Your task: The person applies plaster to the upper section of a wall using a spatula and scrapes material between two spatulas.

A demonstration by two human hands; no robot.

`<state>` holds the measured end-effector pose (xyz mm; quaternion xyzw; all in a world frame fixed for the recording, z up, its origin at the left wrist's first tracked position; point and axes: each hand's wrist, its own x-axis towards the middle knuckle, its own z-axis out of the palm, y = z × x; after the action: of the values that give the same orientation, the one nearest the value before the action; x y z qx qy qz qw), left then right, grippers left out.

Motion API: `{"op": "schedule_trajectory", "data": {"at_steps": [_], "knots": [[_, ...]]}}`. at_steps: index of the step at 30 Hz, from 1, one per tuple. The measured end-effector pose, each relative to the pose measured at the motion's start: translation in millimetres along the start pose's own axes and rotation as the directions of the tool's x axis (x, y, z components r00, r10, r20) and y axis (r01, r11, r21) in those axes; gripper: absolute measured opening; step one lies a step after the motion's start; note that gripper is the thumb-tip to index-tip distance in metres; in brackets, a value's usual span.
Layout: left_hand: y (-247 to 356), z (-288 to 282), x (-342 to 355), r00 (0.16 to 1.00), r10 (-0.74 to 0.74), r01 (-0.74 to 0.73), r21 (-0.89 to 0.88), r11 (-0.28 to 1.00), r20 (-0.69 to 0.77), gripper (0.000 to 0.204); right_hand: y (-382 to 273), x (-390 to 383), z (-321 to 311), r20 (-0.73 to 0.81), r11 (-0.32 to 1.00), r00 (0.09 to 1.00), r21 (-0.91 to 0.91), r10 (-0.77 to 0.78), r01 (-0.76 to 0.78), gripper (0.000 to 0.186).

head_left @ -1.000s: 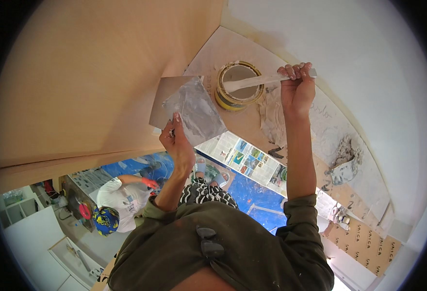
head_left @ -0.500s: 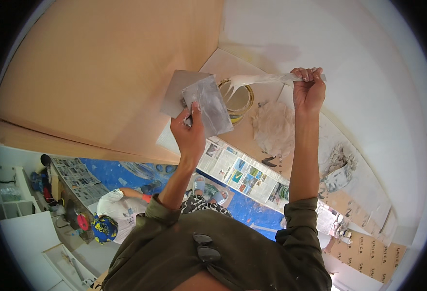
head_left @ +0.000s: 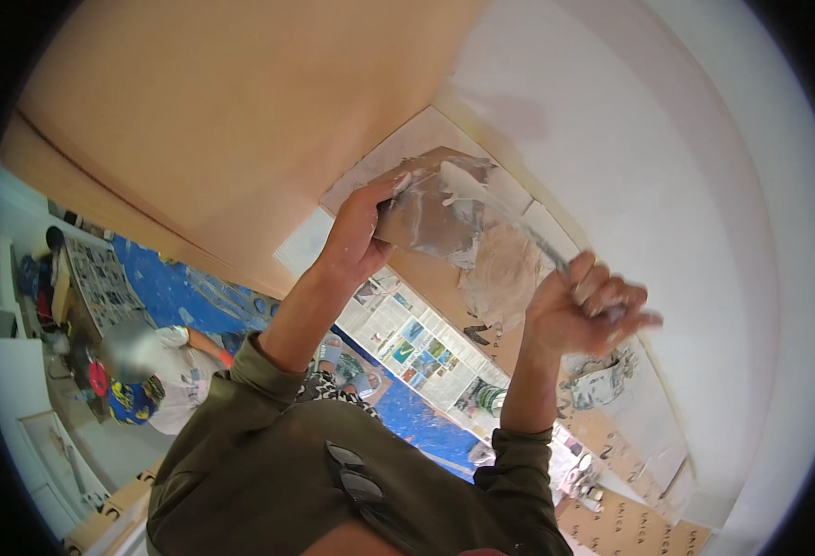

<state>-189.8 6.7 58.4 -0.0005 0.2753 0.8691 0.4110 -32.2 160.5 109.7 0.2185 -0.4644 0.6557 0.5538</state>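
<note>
My left hand [head_left: 359, 232] grips a flat rectangular metal plastering trowel [head_left: 440, 221]; white putty is smeared over its face. My right hand [head_left: 579, 310] is closed round the near end of a long thin mixing stick [head_left: 539, 241], its fingers slightly blurred. A thick lump of wet white putty [head_left: 463, 183] coats the stick's far end, over the trowel face; I cannot tell whether they touch. The open putty pail does not show now. Below the trowel, a crumpled, putty-coloured sheet or bag [head_left: 502, 273] lies on the board.
Newspaper [head_left: 426, 347] covers part of the board below my hands. A smeared bag [head_left: 597, 382] lies beyond my right forearm. White wall [head_left: 611, 139] rises on the right, a wooden panel [head_left: 241, 111] on the left. Lower left, a person in a white shirt [head_left: 185, 375] is near blue floor sheeting [head_left: 171, 283].
The putty-laden stick has moved from over the pail to over the trowel. My right hand has come lower and nearer. The trowel has turned, and the pail has gone out of sight.
</note>
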Motion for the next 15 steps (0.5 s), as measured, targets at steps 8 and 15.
{"op": "schedule_trajectory", "data": {"at_steps": [8,15], "knots": [[4,-2,-8,0.971,-0.195,0.217,-0.173,0.961,0.137,0.022,-27,-24,27,0.113,0.996,0.993,-0.078,-0.034,0.043,0.013],[4,7,-18,0.963,-0.244,0.262,-0.200,0.944,0.114,0.019,-40,-28,25,0.305,0.986,0.939,0.094,-0.158,0.136,0.005]]}}
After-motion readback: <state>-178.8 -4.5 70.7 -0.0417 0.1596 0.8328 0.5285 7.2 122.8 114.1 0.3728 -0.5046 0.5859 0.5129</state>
